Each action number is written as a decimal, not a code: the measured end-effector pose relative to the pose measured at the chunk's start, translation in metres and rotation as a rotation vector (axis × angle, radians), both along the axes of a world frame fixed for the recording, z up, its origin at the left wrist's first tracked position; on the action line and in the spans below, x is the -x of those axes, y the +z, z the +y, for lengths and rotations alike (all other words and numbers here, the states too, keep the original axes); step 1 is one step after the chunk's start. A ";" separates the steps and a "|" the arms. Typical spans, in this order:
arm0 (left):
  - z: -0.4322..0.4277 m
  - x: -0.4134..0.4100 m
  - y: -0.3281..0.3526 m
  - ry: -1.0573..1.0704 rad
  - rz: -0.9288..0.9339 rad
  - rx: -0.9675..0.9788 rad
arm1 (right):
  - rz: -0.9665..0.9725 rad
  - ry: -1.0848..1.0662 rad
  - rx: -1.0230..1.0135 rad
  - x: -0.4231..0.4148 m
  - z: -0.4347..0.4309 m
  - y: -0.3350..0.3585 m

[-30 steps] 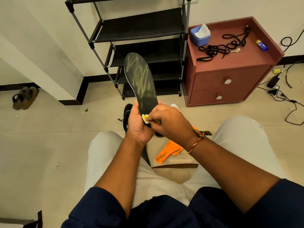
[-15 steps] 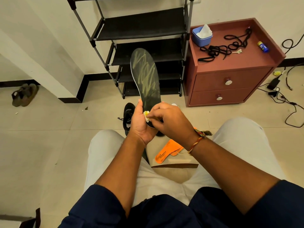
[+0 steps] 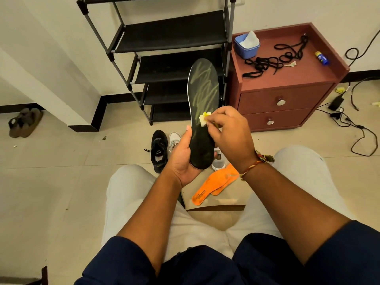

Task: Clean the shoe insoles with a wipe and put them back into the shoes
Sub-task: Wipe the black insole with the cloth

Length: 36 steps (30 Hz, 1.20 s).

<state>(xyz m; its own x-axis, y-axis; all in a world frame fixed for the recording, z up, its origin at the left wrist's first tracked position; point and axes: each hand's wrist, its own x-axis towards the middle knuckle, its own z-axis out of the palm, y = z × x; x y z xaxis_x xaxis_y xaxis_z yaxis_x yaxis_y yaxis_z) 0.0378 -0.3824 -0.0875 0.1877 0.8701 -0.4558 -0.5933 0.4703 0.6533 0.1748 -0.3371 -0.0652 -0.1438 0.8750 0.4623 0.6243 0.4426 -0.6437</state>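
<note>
My left hand (image 3: 181,159) cups the heel of a black insole (image 3: 202,103) held upright, its upper half streaked with yellow-green scribbles. My right hand (image 3: 228,132) pinches a small crumpled wipe (image 3: 203,119), stained yellow, and presses it against the middle of the insole. Two orange insoles (image 3: 213,185) lie on a tan surface between my knees. On the floor beyond stand a black shoe (image 3: 158,150) and a white shoe (image 3: 174,139); another white shoe (image 3: 218,161) is mostly hidden behind the insole.
A black metal shoe rack (image 3: 168,58) stands against the wall. To its right a red-brown drawer cabinet (image 3: 283,95) carries a blue tub of wipes (image 3: 246,45), black laces (image 3: 273,58), a key and a small blue bottle. Cables (image 3: 349,124) lie at the right. Brown sandals (image 3: 24,122) sit far left.
My right hand has slid the wipe up from the heel to the middle of the insole. The insole has tilted more upright and my left hand's palm shows more.
</note>
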 end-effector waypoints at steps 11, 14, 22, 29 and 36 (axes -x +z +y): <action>-0.001 0.004 0.002 0.018 0.047 0.019 | 0.051 -0.087 0.069 -0.004 0.006 0.001; 0.000 0.002 0.001 0.020 0.099 0.026 | 0.079 -0.084 0.054 -0.003 0.003 0.000; -0.004 -0.002 0.008 0.005 0.129 -0.022 | 0.119 0.010 0.068 0.007 -0.001 0.001; -0.005 -0.008 0.008 -0.035 0.169 -0.047 | 0.217 -0.028 0.088 0.005 -0.005 0.003; -0.006 -0.006 0.008 -0.042 0.155 -0.052 | 0.192 -0.071 0.055 -0.001 0.007 0.005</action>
